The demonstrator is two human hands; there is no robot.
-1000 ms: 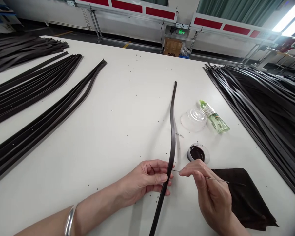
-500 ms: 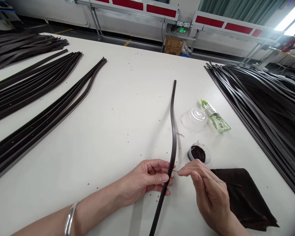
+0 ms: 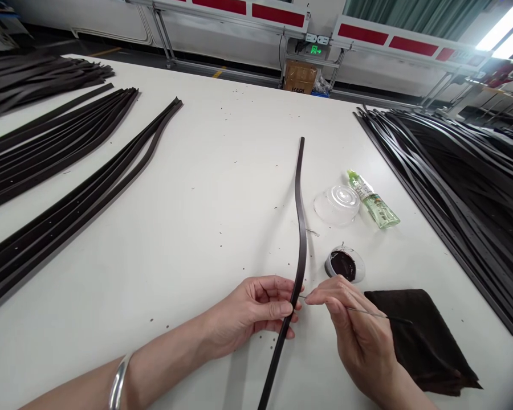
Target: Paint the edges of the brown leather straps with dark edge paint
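My left hand (image 3: 252,310) pinches a long dark leather strap (image 3: 300,228) that stands on its edge and runs away from me across the white table (image 3: 205,188). My right hand (image 3: 359,336) is closed on a thin metal needle tool (image 3: 367,312), whose tip touches the strap's edge right beside my left thumb. A small round pot of dark dye (image 3: 344,265) sits just beyond my right hand.
A dark cloth (image 3: 427,341) lies at the right of my right hand. An upturned clear lid (image 3: 337,205) and a small green bottle (image 3: 373,200) lie past the pot. Several dark straps lie in rows at the left (image 3: 68,171) and in a heap at the right (image 3: 461,171).
The needle tool's tip has crept slightly closer along the strap's edge; both hands and the strap stay nearly where they were.
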